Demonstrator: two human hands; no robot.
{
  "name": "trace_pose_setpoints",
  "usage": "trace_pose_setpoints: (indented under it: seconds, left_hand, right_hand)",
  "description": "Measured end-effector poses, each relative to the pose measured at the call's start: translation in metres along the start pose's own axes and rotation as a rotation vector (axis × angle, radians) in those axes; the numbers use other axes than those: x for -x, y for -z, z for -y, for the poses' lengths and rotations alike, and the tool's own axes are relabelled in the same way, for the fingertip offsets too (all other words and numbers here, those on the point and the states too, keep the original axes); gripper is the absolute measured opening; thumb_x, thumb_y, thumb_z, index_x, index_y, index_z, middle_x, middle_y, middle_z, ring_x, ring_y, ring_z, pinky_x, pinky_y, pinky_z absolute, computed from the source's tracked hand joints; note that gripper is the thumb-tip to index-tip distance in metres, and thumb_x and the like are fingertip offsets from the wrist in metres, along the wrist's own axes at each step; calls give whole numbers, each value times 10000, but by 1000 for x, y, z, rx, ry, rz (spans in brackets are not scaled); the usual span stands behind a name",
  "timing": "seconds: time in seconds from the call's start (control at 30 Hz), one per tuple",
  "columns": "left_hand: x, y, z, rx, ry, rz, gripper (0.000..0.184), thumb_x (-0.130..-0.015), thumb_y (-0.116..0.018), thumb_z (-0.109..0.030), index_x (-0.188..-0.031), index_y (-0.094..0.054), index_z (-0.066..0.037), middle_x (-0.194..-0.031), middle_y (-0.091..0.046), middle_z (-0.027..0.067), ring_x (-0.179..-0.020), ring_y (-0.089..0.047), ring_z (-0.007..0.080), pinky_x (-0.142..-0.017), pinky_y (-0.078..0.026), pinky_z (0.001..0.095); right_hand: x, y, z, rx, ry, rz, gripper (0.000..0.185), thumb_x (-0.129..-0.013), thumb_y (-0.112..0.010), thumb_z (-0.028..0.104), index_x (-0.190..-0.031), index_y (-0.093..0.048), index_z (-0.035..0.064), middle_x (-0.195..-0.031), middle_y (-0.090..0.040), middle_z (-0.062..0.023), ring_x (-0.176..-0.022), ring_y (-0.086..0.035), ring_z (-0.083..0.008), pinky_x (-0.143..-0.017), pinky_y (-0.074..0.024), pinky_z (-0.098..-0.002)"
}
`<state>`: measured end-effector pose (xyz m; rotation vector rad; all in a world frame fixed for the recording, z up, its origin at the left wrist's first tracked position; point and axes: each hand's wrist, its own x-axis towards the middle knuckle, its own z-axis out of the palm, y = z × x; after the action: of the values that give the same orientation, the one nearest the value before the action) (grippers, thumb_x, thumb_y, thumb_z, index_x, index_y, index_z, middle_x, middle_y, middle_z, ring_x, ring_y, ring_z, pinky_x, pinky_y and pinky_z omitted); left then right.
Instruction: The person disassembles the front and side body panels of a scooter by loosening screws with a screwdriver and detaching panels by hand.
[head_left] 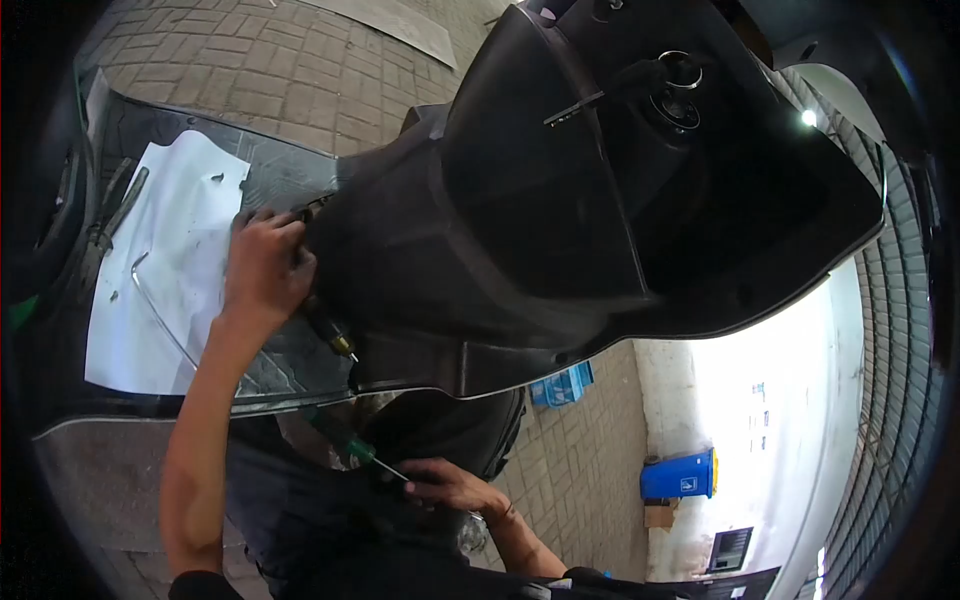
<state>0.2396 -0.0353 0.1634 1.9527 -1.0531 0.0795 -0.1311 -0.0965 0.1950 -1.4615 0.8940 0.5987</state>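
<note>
My left hand [265, 265] is over the black scooter footboard [285, 165], with its fingers curled at the foot of the black front panel [400, 240]. Whatever those fingers grip is hidden. Just below that hand lies a dark tool with a yellow collar and a thin metal tip [341, 345], partly covered. Low in front of my body, my right hand [450, 487] is closed around the tip end of a screwdriver shaft. The screwdriver's green handle [350, 443] points up and left. White paper [185, 260] lies on the footboard beside my left hand, with small dark parts on it.
A bent metal rod [158, 312] rests across the paper, and a dark hose-like piece [125, 207] is at its far edge. The panel holds a ignition lock area [676, 110]. A blue bin [680, 476] stands by the white wall, and a blue object [563, 385] sits on the brick floor.
</note>
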Motion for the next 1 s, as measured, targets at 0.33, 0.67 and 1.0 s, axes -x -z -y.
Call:
trace_pose_setpoints:
  seconds: [0.33, 0.67, 1.0]
  left_hand:
    - [50, 40, -11, 275, 215, -211, 220, -733, -730, -25, -950, -690, -22, -840, -669, 136, -878, -626, 331, -772, -501, 378]
    - [43, 21, 6, -220, -51, 183, 346, -719, -698, -71, -1062, -700, -113, -1050, -671, 58, -1149, -538, 290, -1038, -310, 498]
    - [64, 18, -7, -377, -85, 298, 193, -779, -663, -105, -966, -681, -62, -1172, -608, 124, -1240, -478, 330, -1074, -268, 606]
  right_hand:
    - [0, 3, 4, -58, 4, -40, 375, -970, -644, 169, -1300, -589, 1, -932, -643, -16, -787, -596, -82, -667, -513, -252]
    - [0, 5, 13, -92, 55, 114, 347, -975, -632, 195, -1273, -618, 17, -903, -629, -17, -804, -566, -99, -701, -485, -266]
    - [-6, 12, 13, -140, 37, 86, 323, -952, -626, 134, -1256, -640, 24, -828, -596, 20, -765, -537, -76, -682, -457, -241]
